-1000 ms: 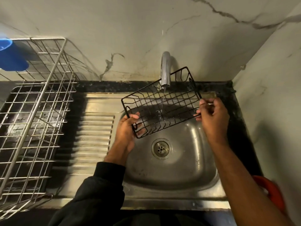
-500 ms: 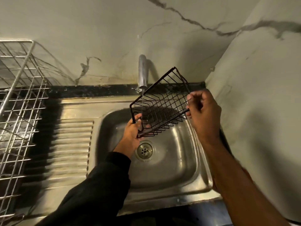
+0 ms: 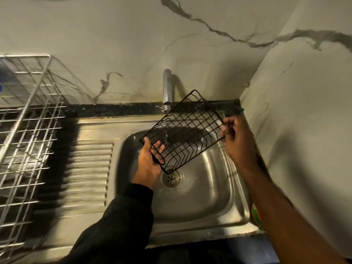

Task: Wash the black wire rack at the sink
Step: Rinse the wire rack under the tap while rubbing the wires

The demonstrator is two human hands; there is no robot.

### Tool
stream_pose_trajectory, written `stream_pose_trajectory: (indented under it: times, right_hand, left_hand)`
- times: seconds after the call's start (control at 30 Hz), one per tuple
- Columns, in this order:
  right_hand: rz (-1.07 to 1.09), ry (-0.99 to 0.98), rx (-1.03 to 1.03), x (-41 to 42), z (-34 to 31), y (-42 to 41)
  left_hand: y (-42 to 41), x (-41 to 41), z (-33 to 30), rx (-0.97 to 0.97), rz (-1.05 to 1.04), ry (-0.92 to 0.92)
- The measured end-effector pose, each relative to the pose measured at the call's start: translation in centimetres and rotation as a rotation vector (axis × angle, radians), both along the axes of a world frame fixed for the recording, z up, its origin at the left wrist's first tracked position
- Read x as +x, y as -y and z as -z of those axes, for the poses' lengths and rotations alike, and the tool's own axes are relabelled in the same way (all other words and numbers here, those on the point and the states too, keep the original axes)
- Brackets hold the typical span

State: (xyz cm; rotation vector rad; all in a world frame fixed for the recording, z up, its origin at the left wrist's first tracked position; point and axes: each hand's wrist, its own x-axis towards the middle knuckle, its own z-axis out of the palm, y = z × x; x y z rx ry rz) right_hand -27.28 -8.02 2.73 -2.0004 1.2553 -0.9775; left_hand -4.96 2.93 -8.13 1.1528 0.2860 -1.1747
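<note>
The left hand (image 3: 148, 162) is gripping the lower-left edge of the black wire rack (image 3: 182, 132), which is slanting up rightward to the right hand (image 3: 236, 137), pinching its far edge. Since half a second ago the rack is lying flatter. It is hanging above the sink (image 3: 238, 197) basin, under the tap (image 3: 167, 88).

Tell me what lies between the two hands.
In the head view, only the black wire rack spans between the left hand and right hand, tilted over the sink.
</note>
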Motion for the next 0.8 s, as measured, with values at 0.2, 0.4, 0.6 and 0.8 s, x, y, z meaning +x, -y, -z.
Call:
stream_pose_trajectory:
  times: [0.2,0.4,0.6,0.8]
  right_hand:
    - [-0.091,-0.068,0.059,4.3,1.5,-0.4]
    - [-0.166,0.033,0.402,8.2,3.7,-0.7]
    - [-0.147,0.256,0.623,12.6,4.7,-1.0]
    - [-0.140,0.250,0.628,15.4,4.7,-1.9]
  left_hand:
    - [-5.2,3.1,-2.7,0.014,-0.254,0.182]
    - [-10.5,4.7,-5.9,0.145,-0.315,0.429]
    - [-11.6,4.7,-7.8,0.100,-0.437,0.461]
    - [-12.8,4.7,-7.9,-0.024,-0.549,0.506]
